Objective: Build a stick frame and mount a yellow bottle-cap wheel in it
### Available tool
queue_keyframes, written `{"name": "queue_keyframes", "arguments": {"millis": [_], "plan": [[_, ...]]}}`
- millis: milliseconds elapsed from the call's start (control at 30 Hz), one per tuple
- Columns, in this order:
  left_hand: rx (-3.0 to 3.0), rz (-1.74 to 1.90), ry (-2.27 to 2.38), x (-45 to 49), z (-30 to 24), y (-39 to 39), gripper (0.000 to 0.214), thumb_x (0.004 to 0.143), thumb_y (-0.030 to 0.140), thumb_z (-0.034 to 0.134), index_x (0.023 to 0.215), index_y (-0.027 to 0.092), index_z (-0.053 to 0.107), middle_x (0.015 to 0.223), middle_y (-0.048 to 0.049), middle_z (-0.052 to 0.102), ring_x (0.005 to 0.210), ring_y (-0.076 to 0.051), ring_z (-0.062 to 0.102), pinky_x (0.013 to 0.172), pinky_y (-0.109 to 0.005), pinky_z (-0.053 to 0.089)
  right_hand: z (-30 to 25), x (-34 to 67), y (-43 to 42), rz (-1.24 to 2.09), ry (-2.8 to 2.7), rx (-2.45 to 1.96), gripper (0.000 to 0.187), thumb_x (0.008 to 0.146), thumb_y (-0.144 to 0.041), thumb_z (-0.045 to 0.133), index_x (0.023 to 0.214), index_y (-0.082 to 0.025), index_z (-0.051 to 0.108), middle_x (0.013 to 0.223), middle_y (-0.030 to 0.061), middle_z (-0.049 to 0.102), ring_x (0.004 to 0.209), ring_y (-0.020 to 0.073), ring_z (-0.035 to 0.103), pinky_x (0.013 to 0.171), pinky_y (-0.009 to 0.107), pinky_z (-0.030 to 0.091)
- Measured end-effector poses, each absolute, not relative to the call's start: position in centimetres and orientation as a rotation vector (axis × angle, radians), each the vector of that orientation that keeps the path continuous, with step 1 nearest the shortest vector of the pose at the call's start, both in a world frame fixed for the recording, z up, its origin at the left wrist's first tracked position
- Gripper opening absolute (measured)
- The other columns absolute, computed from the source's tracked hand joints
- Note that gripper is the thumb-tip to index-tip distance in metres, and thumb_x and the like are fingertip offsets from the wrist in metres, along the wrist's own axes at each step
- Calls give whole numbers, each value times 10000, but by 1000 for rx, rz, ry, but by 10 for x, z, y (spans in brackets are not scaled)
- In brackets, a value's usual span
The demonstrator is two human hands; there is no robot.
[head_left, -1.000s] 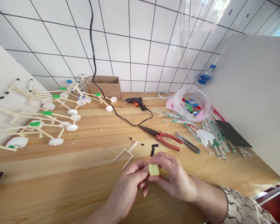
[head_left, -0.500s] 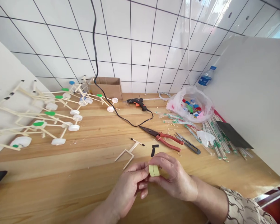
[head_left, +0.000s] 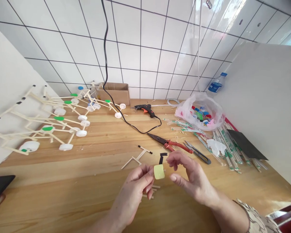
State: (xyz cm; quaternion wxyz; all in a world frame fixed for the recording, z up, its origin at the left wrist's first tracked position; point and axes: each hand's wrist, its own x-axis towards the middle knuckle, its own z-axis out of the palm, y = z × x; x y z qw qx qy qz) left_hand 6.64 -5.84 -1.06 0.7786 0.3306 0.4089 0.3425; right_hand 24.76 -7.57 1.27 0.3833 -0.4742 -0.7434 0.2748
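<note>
My left hand [head_left: 138,185] pinches a short pale yellow cylinder [head_left: 159,171] between thumb and fingers, above the table. To its right, my right hand [head_left: 193,181] is open, thumb and fingers spread apart, holding nothing. Just beyond the cylinder lie black strips [head_left: 161,158]. A small frame of thin wooden sticks [head_left: 137,158] with black-wrapped ends rests farther off, to the left. Some loose sticks [head_left: 156,187] show on the table, partly hidden by my left hand.
Wooden stick models with white cap wheels [head_left: 66,147] stand at left. Red-handled pliers [head_left: 168,143], snips [head_left: 197,152] and a glue gun [head_left: 145,109] lie beyond my hands. At right are a bag of caps [head_left: 220,111], packaged sticks [head_left: 229,150] and a black sheet [head_left: 247,145].
My right hand has let go of the yellow cylinder and drawn away to the right, fingers opening. The cylinder stays in my left hand, turned slightly. The camera view has shifted a little.
</note>
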Motion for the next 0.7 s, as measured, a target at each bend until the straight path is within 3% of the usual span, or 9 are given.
{"name": "queue_keyframes", "arguments": {"millis": [200,433,533,633,700], "plan": [[807,794,884,65,-8,-61,291,754,413,660,659,160,551,573,54,417,479,-72,366,459,-205,360,7,246,-74,784,-1847,-1227,40,860,-215,547,850,-176,551,746,16,539,669,137,505,617,263,444],[964,851,891,63,-5,-60,301,822,449,579,706,171,565,629,24,507,551,-98,454,546,-217,415,7,242,-73,785,-1853,-1230,96,855,-132,491,781,-181,526,694,-2,521,639,126,497,596,244,421],[1006,861,904,62,-1,-62,256,782,424,638,853,180,606,752,-22,606,685,-146,545,631,-244,461,6,244,-73,789,-1840,-1244,99,866,-152,493,780,-180,534,695,3,525,645,132,499,602,251,419],[1012,858,913,62,0,-64,365,726,339,701,1045,194,600,971,-82,664,840,-211,605,703,-289,492,4,243,-75,838,-1834,-1251,108,876,-176,493,778,-179,540,712,14,543,664,143,511,620,263,425],[1042,864,952,64,0,-65,386,707,298,710,1066,192,618,1002,-97,678,855,-234,621,708,-308,503,2,241,-76,882,-1832,-1253,112,879,-190,493,782,-179,547,714,15,547,660,143,515,618,261,425]]}}
